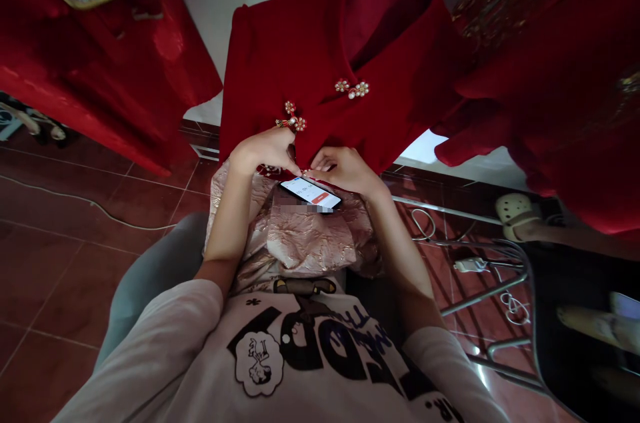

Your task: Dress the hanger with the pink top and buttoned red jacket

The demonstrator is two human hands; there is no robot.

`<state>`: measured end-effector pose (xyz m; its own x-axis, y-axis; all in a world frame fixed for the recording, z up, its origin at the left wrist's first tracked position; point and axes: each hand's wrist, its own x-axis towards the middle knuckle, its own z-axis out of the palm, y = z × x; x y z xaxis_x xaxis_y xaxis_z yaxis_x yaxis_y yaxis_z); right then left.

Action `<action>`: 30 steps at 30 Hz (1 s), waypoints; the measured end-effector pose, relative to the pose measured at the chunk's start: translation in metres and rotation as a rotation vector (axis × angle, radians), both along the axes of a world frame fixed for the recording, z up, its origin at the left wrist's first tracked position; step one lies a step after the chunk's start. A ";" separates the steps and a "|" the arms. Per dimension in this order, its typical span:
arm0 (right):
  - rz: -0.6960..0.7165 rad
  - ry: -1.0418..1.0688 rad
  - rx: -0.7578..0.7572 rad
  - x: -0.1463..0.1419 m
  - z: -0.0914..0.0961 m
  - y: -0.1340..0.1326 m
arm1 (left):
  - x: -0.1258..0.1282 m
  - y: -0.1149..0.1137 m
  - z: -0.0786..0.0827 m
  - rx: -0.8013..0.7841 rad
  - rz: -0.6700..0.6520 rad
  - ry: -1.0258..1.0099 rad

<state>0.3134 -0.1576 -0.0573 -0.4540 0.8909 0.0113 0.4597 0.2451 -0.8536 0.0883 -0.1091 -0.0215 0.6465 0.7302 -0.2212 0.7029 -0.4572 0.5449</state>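
Observation:
A red velvet garment [320, 63] hangs in front of me, with pearl flower buttons [352, 88] and another pearl button [291, 118] near its lower edge. My left hand [265, 151] pinches the garment's hem just below that button, fingers closed on the cloth. My right hand [343, 170] is closed on the same hem beside it. Whether a needle is in either hand is too small to tell. A phone [311, 192] with a lit screen lies on pinkish gold fabric [300, 236] in my lap, right under both hands.
More red embroidered garments hang at the left [95, 63] and right [550, 76]. A metal rack [480, 256] with a white charger and cables stands on the red tiled floor at the right. Another person's foot in a white sandal [517, 213] shows there.

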 end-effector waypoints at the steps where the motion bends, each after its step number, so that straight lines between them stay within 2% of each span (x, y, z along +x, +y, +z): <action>1: 0.027 -0.006 -0.013 0.005 0.003 -0.001 | -0.003 -0.001 0.002 -0.029 0.000 -0.039; 3: 0.071 -0.044 -0.039 0.015 0.011 -0.002 | -0.008 -0.004 0.006 -0.042 0.044 -0.133; 6: 0.102 -0.115 -0.063 0.027 0.022 -0.006 | -0.014 -0.004 0.010 0.010 0.197 -0.269; 8: 0.099 -0.125 -0.062 0.030 0.026 -0.007 | -0.015 -0.002 0.011 -0.020 0.298 -0.335; 13: 0.100 -0.114 -0.051 0.030 0.028 -0.007 | -0.013 -0.001 0.011 -0.184 0.454 -0.510; 19: 0.115 -0.125 -0.087 0.028 0.029 -0.007 | -0.007 0.000 0.008 -0.234 0.593 -0.630; 24: 0.109 -0.145 -0.100 0.026 0.030 -0.008 | 0.000 0.006 -0.001 -0.155 0.651 -0.633; 30: 0.095 -0.133 -0.103 0.025 0.031 -0.009 | 0.008 0.000 -0.002 0.127 0.658 -0.575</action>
<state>0.3381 -0.1662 -0.0266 -0.5271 0.8376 -0.1433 0.5488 0.2068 -0.8100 0.0958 -0.1089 -0.0230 0.0722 0.9905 0.1170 0.4777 -0.1373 0.8677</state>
